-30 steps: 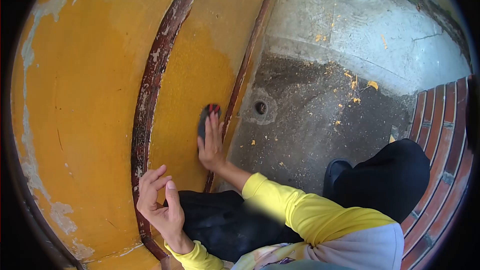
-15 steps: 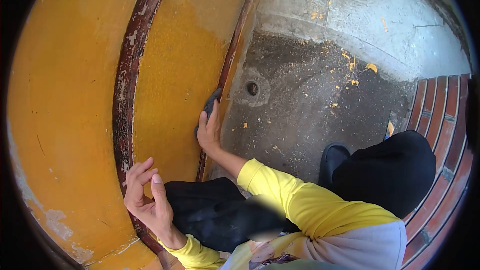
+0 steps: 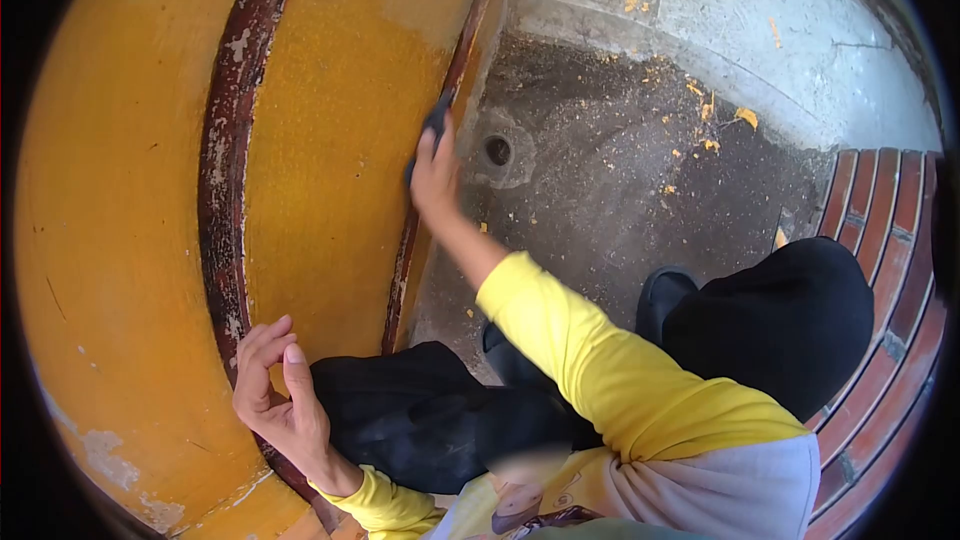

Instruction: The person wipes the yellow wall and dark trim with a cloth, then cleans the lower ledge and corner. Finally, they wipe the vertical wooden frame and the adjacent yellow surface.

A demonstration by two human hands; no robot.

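My right hand point(image 3: 437, 178) is wrapped over a dark grey piece of sandpaper point(image 3: 438, 120), pressing it onto the narrow brown trim point(image 3: 463, 50) along the edge of the yellow wall. The trim's paint is worn, with paler streaks showing. My left hand point(image 3: 280, 395) is raised near the wider brown band point(image 3: 228, 150), palm turned up, fingers loosely bent and thumb apart, with nothing in it. Flaking dark paint and pale chips mark that band. Yellow wall surface point(image 3: 325, 150) lies between the two brown strips.
A round drain hole point(image 3: 498, 150) sits in the dark concrete floor point(image 3: 590, 210) close to my right hand. Yellow flakes point(image 3: 745, 117) and dust are scattered there. A red brick edging point(image 3: 885, 270) curves along the right, beside my bent knee point(image 3: 790, 330).
My right hand has slid up along the trim with the sandpaper, away from my body. My left hand and the wall appear slightly farther left in view.
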